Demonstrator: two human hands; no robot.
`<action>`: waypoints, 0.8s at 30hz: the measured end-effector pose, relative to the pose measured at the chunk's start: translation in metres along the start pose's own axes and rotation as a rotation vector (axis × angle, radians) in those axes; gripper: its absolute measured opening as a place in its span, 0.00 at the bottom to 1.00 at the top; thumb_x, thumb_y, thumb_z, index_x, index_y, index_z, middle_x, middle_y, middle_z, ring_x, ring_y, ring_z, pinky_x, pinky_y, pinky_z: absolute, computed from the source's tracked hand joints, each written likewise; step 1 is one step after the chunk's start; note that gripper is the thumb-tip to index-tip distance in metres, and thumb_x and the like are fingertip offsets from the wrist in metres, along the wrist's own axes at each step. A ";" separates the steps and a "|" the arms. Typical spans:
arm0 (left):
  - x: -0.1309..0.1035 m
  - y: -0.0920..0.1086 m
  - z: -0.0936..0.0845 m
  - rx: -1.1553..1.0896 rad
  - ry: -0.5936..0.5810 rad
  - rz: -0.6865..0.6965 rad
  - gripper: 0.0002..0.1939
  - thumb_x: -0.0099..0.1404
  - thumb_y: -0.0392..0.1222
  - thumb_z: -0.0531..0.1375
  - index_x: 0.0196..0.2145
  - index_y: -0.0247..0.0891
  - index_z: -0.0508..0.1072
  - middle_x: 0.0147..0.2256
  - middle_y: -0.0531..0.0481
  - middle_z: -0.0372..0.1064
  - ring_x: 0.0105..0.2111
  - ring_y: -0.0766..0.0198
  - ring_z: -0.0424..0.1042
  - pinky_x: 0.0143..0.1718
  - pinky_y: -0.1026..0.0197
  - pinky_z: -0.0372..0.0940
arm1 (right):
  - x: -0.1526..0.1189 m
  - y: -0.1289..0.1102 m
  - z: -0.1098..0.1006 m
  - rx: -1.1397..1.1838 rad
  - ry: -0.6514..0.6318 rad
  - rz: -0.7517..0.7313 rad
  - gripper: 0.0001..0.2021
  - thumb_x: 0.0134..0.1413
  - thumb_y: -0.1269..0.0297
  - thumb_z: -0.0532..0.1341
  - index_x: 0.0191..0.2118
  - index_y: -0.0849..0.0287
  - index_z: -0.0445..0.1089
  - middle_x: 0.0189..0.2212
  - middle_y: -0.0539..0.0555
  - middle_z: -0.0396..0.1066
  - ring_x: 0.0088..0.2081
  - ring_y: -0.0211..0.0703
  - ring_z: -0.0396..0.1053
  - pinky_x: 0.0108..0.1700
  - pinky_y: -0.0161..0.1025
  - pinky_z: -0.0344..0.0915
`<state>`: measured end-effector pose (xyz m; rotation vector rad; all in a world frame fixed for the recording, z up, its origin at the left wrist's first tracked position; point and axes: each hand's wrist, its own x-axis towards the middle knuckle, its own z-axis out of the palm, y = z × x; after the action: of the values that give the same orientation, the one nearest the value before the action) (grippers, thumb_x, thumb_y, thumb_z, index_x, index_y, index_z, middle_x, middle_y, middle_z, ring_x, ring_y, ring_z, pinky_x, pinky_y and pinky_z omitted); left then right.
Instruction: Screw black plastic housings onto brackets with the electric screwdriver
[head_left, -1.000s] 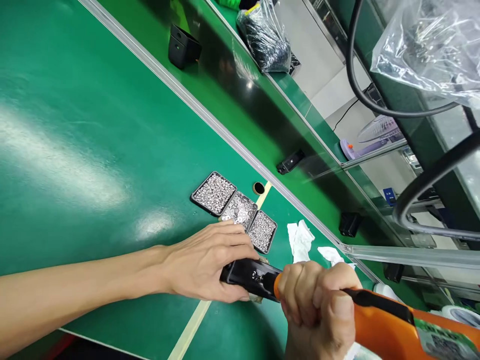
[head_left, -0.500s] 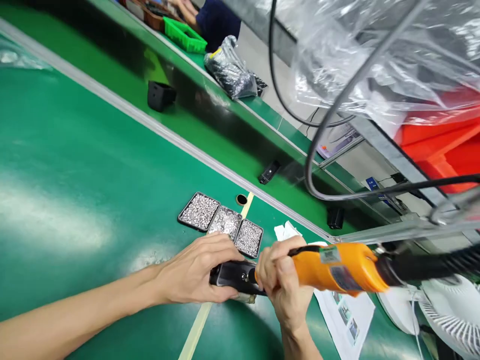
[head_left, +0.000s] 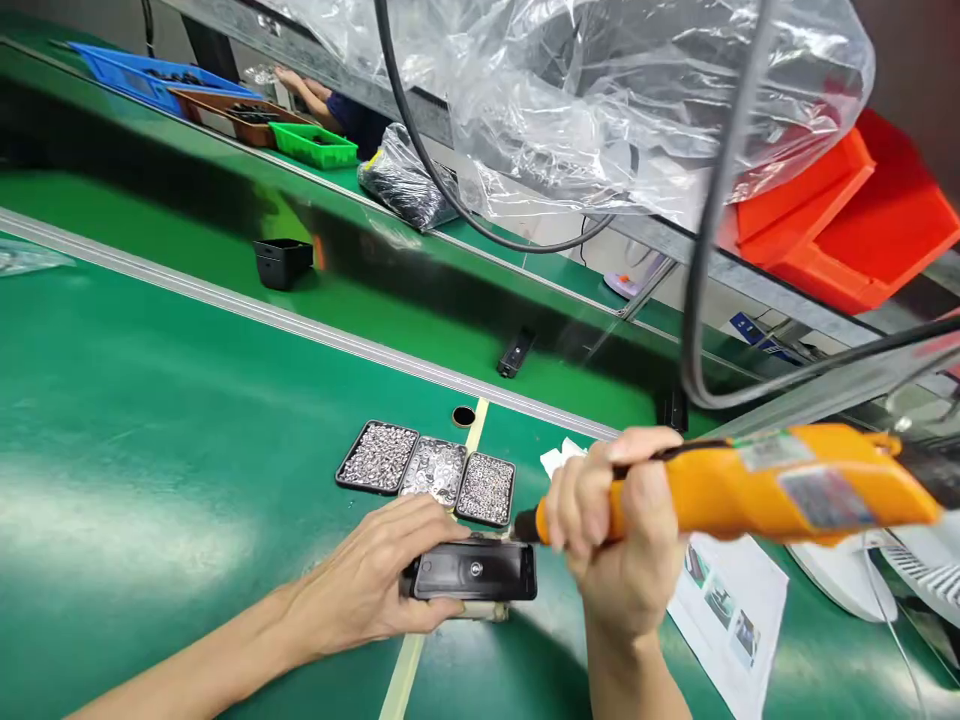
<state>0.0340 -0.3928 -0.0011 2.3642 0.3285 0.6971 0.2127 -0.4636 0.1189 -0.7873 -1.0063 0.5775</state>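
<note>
My left hand (head_left: 397, 565) grips the left end of a black rectangular housing (head_left: 499, 572), its thumb along the near side and fingers along the far side. A small silvery screw or fitting (head_left: 476, 569) shows in the middle of the housing, which rests on a pale block (head_left: 487, 610). In my right hand (head_left: 619, 530) is an orange electric screwdriver (head_left: 750, 487), fingers wrapped round its front part. Its dark tip (head_left: 526, 526) points left, by the housing's far right corner. Behind the housing sit three small trays of metal parts: a left tray (head_left: 379, 457), a middle tray (head_left: 435, 470) and a right tray (head_left: 486, 489).
A printed sheet (head_left: 739, 620) and a white fan (head_left: 847, 580) are at the right. Along the recessed green strip stand a black part (head_left: 282, 263) and another black part (head_left: 517, 353). Overhead hang a black cable (head_left: 694, 300), plastic bags (head_left: 570, 120) and red bins (head_left: 885, 220). A co-worker's arm (head_left: 307, 95) shows at the back.
The screwdriver has come off the fitting in the housing and moved up and right with my right hand. My left hand keeps its grip. The camera view has turned.
</note>
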 end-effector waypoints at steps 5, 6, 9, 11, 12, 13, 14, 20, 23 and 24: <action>0.010 0.018 -0.010 0.126 -0.115 -0.080 0.19 0.63 0.43 0.68 0.51 0.40 0.73 0.43 0.46 0.73 0.42 0.51 0.72 0.44 0.53 0.68 | 0.056 0.034 -0.035 -0.396 0.086 0.032 0.13 0.61 0.55 0.66 0.45 0.54 0.68 0.22 0.41 0.64 0.21 0.32 0.64 0.25 0.31 0.65; 0.014 0.025 -0.010 0.160 -0.142 -0.087 0.19 0.64 0.43 0.67 0.52 0.40 0.72 0.44 0.45 0.73 0.43 0.51 0.72 0.46 0.52 0.67 | 0.063 0.047 -0.044 -0.460 0.060 0.069 0.15 0.60 0.54 0.67 0.47 0.55 0.68 0.27 0.44 0.68 0.26 0.34 0.67 0.29 0.32 0.68; 0.024 0.040 -0.001 0.271 -0.193 -0.050 0.23 0.67 0.45 0.67 0.58 0.38 0.70 0.47 0.42 0.72 0.45 0.48 0.71 0.46 0.49 0.68 | 0.076 0.081 -0.066 -0.526 0.012 0.127 0.18 0.60 0.54 0.65 0.52 0.56 0.66 0.43 0.53 0.75 0.39 0.39 0.75 0.44 0.39 0.74; 0.028 0.045 0.007 0.333 -0.210 -0.010 0.25 0.67 0.44 0.67 0.59 0.37 0.69 0.46 0.40 0.72 0.44 0.46 0.71 0.46 0.47 0.68 | 0.079 0.093 -0.074 -0.538 -0.009 0.130 0.21 0.59 0.55 0.64 0.55 0.58 0.65 0.49 0.58 0.75 0.46 0.44 0.76 0.52 0.43 0.73; 0.029 0.046 0.009 0.340 -0.204 0.004 0.25 0.67 0.44 0.67 0.59 0.36 0.70 0.46 0.40 0.72 0.44 0.46 0.71 0.46 0.46 0.68 | 0.080 0.094 -0.077 -0.547 -0.021 0.128 0.23 0.59 0.56 0.64 0.58 0.58 0.64 0.51 0.59 0.74 0.49 0.45 0.75 0.55 0.44 0.71; 0.030 0.047 0.010 0.319 -0.181 0.010 0.24 0.68 0.44 0.66 0.59 0.37 0.70 0.45 0.41 0.72 0.43 0.46 0.70 0.46 0.45 0.68 | 0.080 0.093 -0.080 -0.551 -0.030 0.125 0.26 0.60 0.56 0.64 0.60 0.58 0.63 0.53 0.60 0.74 0.52 0.47 0.75 0.58 0.46 0.70; 0.032 0.046 0.009 0.267 -0.146 0.000 0.23 0.69 0.45 0.65 0.59 0.38 0.71 0.45 0.41 0.72 0.43 0.47 0.70 0.46 0.45 0.68 | 0.079 0.091 -0.084 -0.567 -0.038 0.122 0.28 0.60 0.56 0.64 0.63 0.58 0.62 0.54 0.60 0.74 0.54 0.48 0.74 0.60 0.47 0.68; 0.047 0.031 -0.019 -0.687 0.144 -0.533 0.24 0.72 0.57 0.60 0.58 0.41 0.73 0.45 0.42 0.76 0.43 0.53 0.77 0.39 0.56 0.72 | 0.025 0.062 -0.134 -1.383 -0.062 0.053 0.26 0.67 0.51 0.57 0.67 0.52 0.62 0.55 0.61 0.74 0.56 0.56 0.72 0.56 0.54 0.70; 0.049 0.013 -0.026 -1.205 0.285 -0.823 0.26 0.71 0.59 0.60 0.53 0.34 0.75 0.37 0.39 0.79 0.35 0.54 0.80 0.30 0.61 0.73 | -0.015 0.065 -0.167 -1.510 -0.019 0.032 0.19 0.61 0.52 0.60 0.51 0.56 0.76 0.43 0.66 0.77 0.45 0.63 0.75 0.46 0.60 0.71; 0.049 0.007 -0.026 -1.316 0.336 -0.863 0.24 0.72 0.57 0.61 0.50 0.32 0.76 0.35 0.38 0.80 0.33 0.55 0.80 0.29 0.62 0.73 | -0.026 0.069 -0.177 -1.533 -0.009 0.024 0.17 0.60 0.52 0.60 0.47 0.56 0.78 0.39 0.65 0.77 0.38 0.61 0.75 0.39 0.57 0.71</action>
<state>0.0601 -0.3651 0.0395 0.7326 0.6913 0.5689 0.3560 -0.4960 -0.0043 -2.1157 -1.3760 -0.3196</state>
